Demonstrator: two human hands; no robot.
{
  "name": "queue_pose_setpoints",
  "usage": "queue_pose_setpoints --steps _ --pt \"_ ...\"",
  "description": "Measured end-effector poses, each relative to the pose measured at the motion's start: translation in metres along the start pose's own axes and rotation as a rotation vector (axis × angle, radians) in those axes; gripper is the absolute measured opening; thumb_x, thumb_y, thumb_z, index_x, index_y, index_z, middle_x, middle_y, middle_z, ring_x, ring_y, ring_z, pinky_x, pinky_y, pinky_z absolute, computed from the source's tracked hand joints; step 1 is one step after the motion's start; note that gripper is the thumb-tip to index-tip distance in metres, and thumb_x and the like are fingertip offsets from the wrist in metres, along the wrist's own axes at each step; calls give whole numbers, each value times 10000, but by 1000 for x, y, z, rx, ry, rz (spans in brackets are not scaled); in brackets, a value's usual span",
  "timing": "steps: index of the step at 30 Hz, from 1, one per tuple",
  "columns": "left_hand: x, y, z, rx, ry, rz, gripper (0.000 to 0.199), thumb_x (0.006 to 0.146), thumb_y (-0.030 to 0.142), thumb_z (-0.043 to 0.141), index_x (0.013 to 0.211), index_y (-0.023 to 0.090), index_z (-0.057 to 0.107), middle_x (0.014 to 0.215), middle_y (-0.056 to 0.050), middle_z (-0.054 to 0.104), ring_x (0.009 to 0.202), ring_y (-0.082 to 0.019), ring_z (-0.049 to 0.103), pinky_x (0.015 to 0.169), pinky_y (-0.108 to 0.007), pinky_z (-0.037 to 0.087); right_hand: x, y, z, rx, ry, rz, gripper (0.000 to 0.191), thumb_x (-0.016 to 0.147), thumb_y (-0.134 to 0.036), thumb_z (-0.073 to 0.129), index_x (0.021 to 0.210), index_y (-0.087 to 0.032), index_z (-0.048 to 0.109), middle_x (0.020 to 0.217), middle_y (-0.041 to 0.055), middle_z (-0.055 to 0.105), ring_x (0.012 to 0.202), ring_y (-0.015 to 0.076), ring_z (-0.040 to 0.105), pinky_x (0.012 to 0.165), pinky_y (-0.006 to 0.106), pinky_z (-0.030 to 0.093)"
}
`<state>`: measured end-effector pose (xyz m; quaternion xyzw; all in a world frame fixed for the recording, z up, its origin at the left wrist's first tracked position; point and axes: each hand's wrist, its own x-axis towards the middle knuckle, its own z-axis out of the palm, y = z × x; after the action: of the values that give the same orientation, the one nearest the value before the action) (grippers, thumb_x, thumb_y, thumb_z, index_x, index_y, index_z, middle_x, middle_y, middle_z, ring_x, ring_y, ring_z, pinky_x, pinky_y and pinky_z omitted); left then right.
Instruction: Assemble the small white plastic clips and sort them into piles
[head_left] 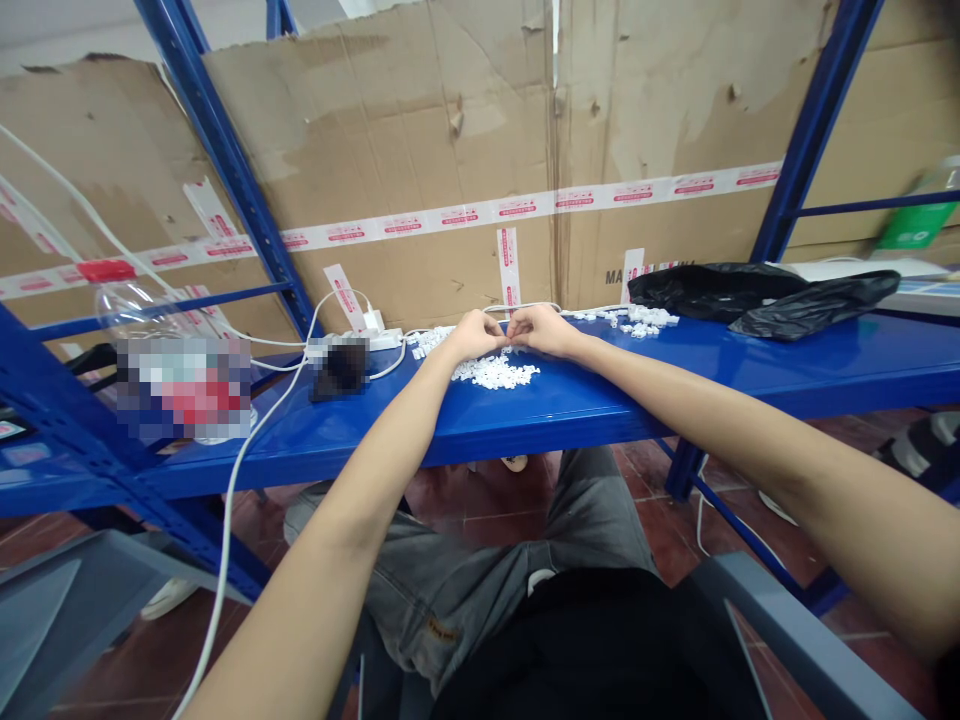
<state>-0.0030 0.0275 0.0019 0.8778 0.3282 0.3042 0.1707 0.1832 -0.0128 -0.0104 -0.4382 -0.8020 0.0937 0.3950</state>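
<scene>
Over a blue shelf top (570, 400), my left hand (480, 335) and my right hand (536, 330) meet fingertip to fingertip. Both are closed in a pinch; whatever lies between the fingers is too small to make out. Just below them lies a pile of small white pieces (499, 372). More white pieces (433, 340) sit behind and left of my left hand, partly hidden by it. Beyond my right hand, another group of white pieces (649, 318) rests near the back of the shelf.
A black plastic bag (787, 300) lies at the right. At the left are a red-capped bottle (142, 305), a dark object (341, 368), a power strip (386, 340) and a white cable (232, 500). Cardboard (420, 130) stands behind, between blue posts (232, 170).
</scene>
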Motion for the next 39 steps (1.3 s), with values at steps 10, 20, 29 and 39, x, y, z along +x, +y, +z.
queue_pose_setpoints --steps 10,20,29,39 --pt "-1 1 -1 10 -1 -5 167 720 267 723 711 101 738 649 -54 670 595 -134 539 572 -266 402 2 2 0 -45 1 -28 32 731 -123 710 763 -125 713 727 55 739 692 171 694 649 254 518" --pt "-1 3 -1 1 -18 -24 164 706 263 733 703 99 728 643 -55 661 578 -132 528 567 -270 406 1 0 1 -35 -7 -23 49 723 -113 682 760 -118 715 723 50 737 689 165 686 644 243 504" --pt "0 1 -1 -10 -26 26 160 696 259 744 711 100 737 650 -57 675 601 -149 558 586 -284 418 -1 -1 -2 -89 7 -41 76 705 -105 681 759 -124 731 695 34 726 659 155 667 627 240 483" --pt "0 3 -1 -40 -57 29 117 663 189 792 707 100 730 631 -44 662 598 -140 553 589 -285 413 -1 1 -3 -151 14 -89 77 706 -143 721 777 -134 749 707 27 716 656 149 633 646 252 451"
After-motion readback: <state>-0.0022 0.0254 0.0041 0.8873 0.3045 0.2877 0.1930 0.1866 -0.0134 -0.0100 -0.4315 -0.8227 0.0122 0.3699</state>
